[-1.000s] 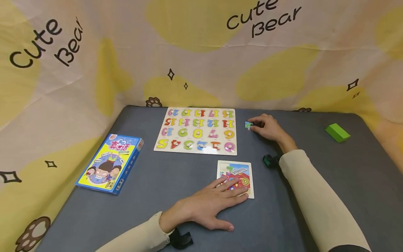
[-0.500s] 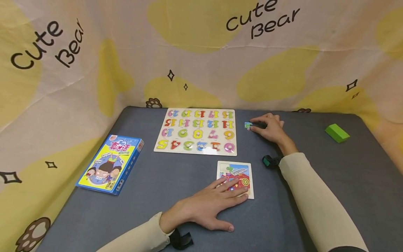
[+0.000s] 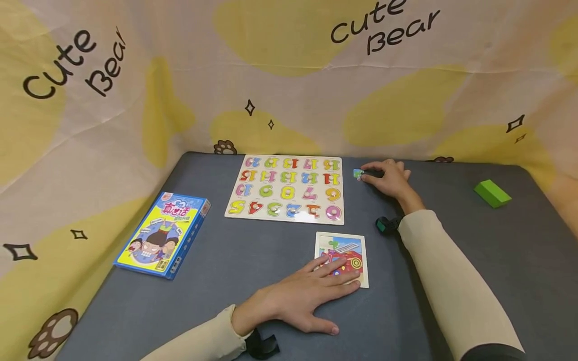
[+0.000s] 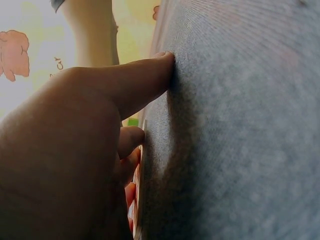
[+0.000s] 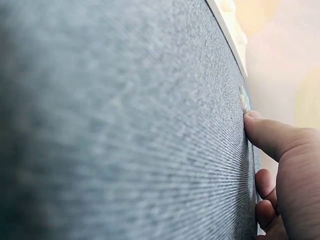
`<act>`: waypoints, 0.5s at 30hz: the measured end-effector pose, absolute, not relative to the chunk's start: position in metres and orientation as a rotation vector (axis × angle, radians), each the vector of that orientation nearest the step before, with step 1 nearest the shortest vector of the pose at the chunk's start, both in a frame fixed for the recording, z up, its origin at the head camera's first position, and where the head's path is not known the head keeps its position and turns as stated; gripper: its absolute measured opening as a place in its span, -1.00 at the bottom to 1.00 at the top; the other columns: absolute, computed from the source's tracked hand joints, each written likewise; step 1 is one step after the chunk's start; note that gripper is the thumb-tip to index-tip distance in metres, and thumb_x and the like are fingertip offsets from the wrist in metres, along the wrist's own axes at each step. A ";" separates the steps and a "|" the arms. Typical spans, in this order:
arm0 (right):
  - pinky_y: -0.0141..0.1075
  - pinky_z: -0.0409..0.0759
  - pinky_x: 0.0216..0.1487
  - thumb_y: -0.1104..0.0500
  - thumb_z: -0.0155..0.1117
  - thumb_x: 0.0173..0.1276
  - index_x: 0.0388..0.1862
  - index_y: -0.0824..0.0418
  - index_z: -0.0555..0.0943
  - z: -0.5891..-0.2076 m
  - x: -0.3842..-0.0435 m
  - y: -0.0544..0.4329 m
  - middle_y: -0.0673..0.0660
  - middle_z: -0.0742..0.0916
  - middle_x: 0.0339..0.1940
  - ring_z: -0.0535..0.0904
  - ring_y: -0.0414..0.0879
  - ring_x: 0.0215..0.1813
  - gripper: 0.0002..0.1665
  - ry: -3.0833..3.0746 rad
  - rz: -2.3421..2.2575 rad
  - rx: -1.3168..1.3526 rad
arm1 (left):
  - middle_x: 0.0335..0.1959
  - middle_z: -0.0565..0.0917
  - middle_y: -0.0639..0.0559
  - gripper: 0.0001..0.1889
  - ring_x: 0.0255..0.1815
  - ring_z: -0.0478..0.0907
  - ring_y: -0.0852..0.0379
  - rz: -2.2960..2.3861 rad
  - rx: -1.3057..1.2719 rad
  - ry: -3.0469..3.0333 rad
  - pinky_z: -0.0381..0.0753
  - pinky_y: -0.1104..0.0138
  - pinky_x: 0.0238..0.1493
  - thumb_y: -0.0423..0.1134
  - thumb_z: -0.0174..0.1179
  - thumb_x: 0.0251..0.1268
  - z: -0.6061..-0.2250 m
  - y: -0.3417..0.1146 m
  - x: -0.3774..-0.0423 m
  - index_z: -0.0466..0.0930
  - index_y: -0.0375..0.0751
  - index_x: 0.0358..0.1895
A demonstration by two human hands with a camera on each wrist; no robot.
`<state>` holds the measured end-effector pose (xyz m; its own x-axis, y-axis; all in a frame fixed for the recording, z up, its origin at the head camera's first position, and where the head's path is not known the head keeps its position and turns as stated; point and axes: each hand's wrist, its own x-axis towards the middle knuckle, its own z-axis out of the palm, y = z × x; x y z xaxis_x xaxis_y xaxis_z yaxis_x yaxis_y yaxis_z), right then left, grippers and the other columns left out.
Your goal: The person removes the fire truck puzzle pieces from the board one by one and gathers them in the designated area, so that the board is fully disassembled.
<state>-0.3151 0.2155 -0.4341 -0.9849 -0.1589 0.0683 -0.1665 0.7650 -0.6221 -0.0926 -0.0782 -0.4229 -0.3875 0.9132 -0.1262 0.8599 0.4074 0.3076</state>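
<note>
My left hand (image 3: pixel 300 298) lies spread, palm down, its fingers across the lower part of a small jigsaw puzzle (image 3: pixel 356 247). That puzzle has a pale frame and a picture of a red fire engine with a ladder. Beyond it, to the right of the number board, my right hand (image 3: pixel 392 178) pinches a small blue-and-green puzzle piece (image 3: pixel 357 173) between thumb and forefinger. In the right wrist view, the thumb (image 5: pixel 262 131) is at the edge of the piece, low at the tabletop. The left wrist view shows the left thumb (image 4: pixel 145 80) touching the table.
A number board (image 3: pixel 285 189) with colourful numerals lies at the back of the dark grey table (image 3: pixel 217 311). At left is a blue-and-yellow boxed game (image 3: pixel 158 235); a green block (image 3: pixel 492 193) lies at far right. A printed cloth (image 3: pixel 289 70) rises behind the table.
The right hand has slid slightly toward the back of the table with the puzzle piece. The left hand stays on the fire engine puzzle; the head view has shifted a little.
</note>
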 end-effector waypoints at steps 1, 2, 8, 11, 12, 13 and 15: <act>0.19 -0.12 0.07 0.00 0.32 0.46 0.25 0.12 0.65 -0.435 -0.315 0.216 0.33 0.51 0.19 0.16 0.26 0.12 -0.56 -2.944 1.036 0.265 | 0.71 -0.18 0.28 -0.07 0.74 -0.37 0.13 0.279 1.553 2.391 -0.22 0.03 0.69 0.34 0.10 0.39 -0.424 -0.078 -0.092 -0.12 0.15 0.67; 0.19 -0.12 0.07 0.00 0.32 0.47 0.25 0.11 0.65 -0.436 -0.316 0.217 0.33 0.51 0.19 0.16 0.26 0.12 -0.56 -2.946 1.037 0.260 | 0.71 -0.18 0.28 -0.07 0.74 -0.37 0.13 0.278 1.556 2.389 -0.22 0.04 0.69 0.35 0.10 0.39 -0.424 -0.077 -0.092 -0.12 0.15 0.67; 0.18 -0.12 0.07 -0.01 0.29 0.48 0.28 0.11 0.64 -0.438 -0.314 0.218 0.32 0.53 0.19 0.17 0.25 0.11 -0.54 -2.920 1.071 0.258 | 0.71 -0.18 0.28 -0.07 0.74 -0.37 0.13 0.277 1.553 2.383 -0.23 0.03 0.69 0.35 0.09 0.39 -0.427 -0.076 -0.091 -0.13 0.16 0.67; 0.17 -0.12 0.11 0.00 0.29 0.49 0.28 0.13 0.64 -0.437 -0.310 0.219 0.31 0.55 0.18 0.18 0.24 0.14 -0.54 -2.862 1.141 0.264 | 0.71 -0.17 0.27 -0.07 0.74 -0.35 0.12 0.283 1.545 2.384 -0.24 0.03 0.69 0.35 0.09 0.39 -0.427 -0.077 -0.092 -0.13 0.15 0.67; 0.16 -0.13 0.12 0.00 0.28 0.49 0.27 0.14 0.64 -0.437 -0.309 0.219 0.31 0.56 0.18 0.19 0.24 0.16 -0.54 -2.840 1.171 0.267 | 0.71 -0.17 0.27 -0.07 0.74 -0.34 0.12 0.286 1.543 2.383 -0.24 0.03 0.69 0.34 0.10 0.39 -0.427 -0.077 -0.092 -0.12 0.15 0.67; 0.16 -0.13 0.14 0.01 0.28 0.49 0.27 0.15 0.64 -0.436 -0.308 0.219 0.31 0.56 0.20 0.19 0.24 0.18 -0.55 -2.817 1.201 0.273 | 0.71 -0.16 0.27 -0.07 0.74 -0.33 0.11 0.286 1.543 2.386 -0.24 0.03 0.69 0.34 0.10 0.39 -0.426 -0.077 -0.093 -0.12 0.14 0.67; 0.17 -0.13 0.17 0.01 0.28 0.49 0.28 0.16 0.63 -0.434 -0.304 0.220 0.30 0.56 0.23 0.18 0.24 0.22 -0.54 -2.780 1.259 0.288 | 0.71 -0.15 0.25 -0.07 0.74 -0.33 0.10 0.292 1.543 2.387 -0.23 0.02 0.69 0.33 0.12 0.38 -0.425 -0.077 -0.095 -0.10 0.13 0.67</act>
